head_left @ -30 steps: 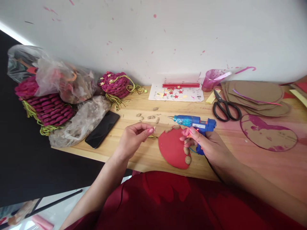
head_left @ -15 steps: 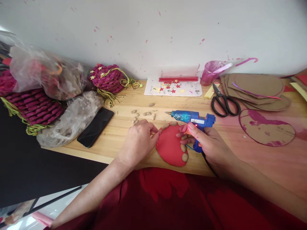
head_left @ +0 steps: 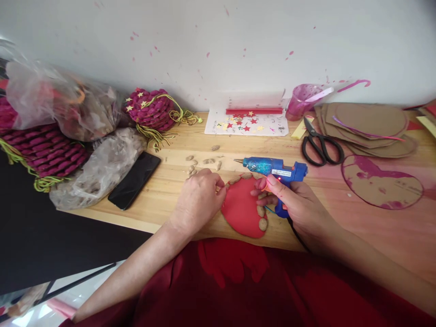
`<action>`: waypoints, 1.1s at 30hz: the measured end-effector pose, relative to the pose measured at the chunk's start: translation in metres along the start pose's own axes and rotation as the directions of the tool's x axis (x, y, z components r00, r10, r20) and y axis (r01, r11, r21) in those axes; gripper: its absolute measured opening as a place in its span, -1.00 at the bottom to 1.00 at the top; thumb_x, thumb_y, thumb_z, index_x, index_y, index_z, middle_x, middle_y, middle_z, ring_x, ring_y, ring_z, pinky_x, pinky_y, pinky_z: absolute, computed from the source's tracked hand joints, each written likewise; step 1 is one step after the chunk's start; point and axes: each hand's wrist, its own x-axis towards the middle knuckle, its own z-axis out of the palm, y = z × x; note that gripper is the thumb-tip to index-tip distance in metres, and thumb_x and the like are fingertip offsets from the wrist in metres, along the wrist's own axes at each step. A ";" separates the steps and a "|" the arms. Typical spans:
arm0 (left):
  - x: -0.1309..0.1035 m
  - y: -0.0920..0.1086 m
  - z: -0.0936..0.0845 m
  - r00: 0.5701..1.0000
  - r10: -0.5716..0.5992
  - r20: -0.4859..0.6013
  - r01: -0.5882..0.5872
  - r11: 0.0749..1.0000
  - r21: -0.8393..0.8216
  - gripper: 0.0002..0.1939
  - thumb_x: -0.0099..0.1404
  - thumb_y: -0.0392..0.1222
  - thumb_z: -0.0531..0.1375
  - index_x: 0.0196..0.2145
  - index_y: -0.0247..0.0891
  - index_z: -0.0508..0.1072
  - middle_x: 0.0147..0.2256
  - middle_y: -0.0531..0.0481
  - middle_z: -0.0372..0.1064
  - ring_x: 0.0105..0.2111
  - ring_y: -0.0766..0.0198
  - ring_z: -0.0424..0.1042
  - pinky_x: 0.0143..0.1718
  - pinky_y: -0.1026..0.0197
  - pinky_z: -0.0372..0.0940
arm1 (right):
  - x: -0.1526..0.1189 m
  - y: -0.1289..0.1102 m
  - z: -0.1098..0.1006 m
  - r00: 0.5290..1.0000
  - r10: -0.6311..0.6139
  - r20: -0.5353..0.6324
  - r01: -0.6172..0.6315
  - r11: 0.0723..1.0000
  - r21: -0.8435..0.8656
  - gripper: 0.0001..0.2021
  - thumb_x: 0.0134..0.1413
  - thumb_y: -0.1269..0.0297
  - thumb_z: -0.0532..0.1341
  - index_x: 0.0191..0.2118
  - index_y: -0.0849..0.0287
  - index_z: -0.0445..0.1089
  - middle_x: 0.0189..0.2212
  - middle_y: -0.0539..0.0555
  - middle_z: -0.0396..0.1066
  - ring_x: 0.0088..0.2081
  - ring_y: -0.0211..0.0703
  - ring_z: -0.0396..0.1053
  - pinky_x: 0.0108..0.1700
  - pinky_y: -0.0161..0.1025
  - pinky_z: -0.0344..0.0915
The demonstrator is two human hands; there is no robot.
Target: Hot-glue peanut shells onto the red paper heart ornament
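A red rounded piece (head_left: 240, 206) lies near the table's front edge, with several peanuts (head_left: 263, 224) along its upper and right rim. My left hand (head_left: 200, 200) is closed at its left edge, fingertips pressed together; what they hold, if anything, is hidden. Wrapped round the handle of a blue glue gun (head_left: 265, 166), my right hand (head_left: 289, 197) is over the right side of the red piece. The gun's nozzle points left, above the piece, and a small red light glows on its body. More loose peanuts (head_left: 209, 161) lie beyond my left hand.
On the left are a black phone (head_left: 134, 180), plastic bags (head_left: 98, 168) and magenta woven pieces (head_left: 155, 109). Star cutouts lie on a white sheet (head_left: 213, 127) at the back. To the right are scissors (head_left: 322, 144), a stained cup (head_left: 299, 104) and cardboard shapes (head_left: 371, 119).
The view has shifted very slightly. Both hands, the glue gun and the red piece keep nearly the same places.
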 end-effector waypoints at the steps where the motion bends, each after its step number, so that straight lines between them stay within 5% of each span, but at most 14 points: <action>1: 0.000 0.001 0.000 1.000 0.000 0.006 0.000 1.000 0.014 -0.91 0.27 -0.33 0.27 -0.37 -0.27 0.59 -0.34 -0.07 0.50 -0.31 0.13 0.48 -0.22 0.13 0.30 | 0.000 0.000 0.000 1.000 0.003 -0.001 -0.003 1.000 -0.001 -0.58 0.12 -0.16 0.37 -0.28 0.16 0.53 -0.32 0.13 0.58 -0.37 -0.13 0.53 -0.29 -0.19 0.49; 25: 0.005 -0.002 0.004 1.000 -0.017 0.022 0.018 0.999 -0.031 -0.87 0.26 -0.35 0.28 -0.44 -0.26 0.58 -0.39 -0.06 0.53 -0.35 0.17 0.47 -0.27 0.15 0.28 | -0.002 -0.004 0.003 1.000 0.014 0.007 -0.014 0.999 0.030 -0.56 0.06 -0.16 0.41 -0.28 0.17 0.51 -0.33 0.10 0.56 -0.44 -0.19 0.51 -0.36 -0.24 0.47; 33: -0.009 -0.032 0.003 0.980 0.014 -0.197 -0.062 0.968 -0.243 -0.90 0.34 -0.29 0.27 -0.32 -0.22 0.62 -0.39 0.02 0.52 -0.43 0.29 0.42 -0.32 0.22 0.28 | 0.000 -0.002 0.002 0.999 0.011 0.036 -0.013 0.998 0.059 -0.58 0.07 -0.15 0.41 -0.33 0.15 0.49 -0.38 0.08 0.54 -0.47 -0.18 0.50 -0.47 -0.26 0.44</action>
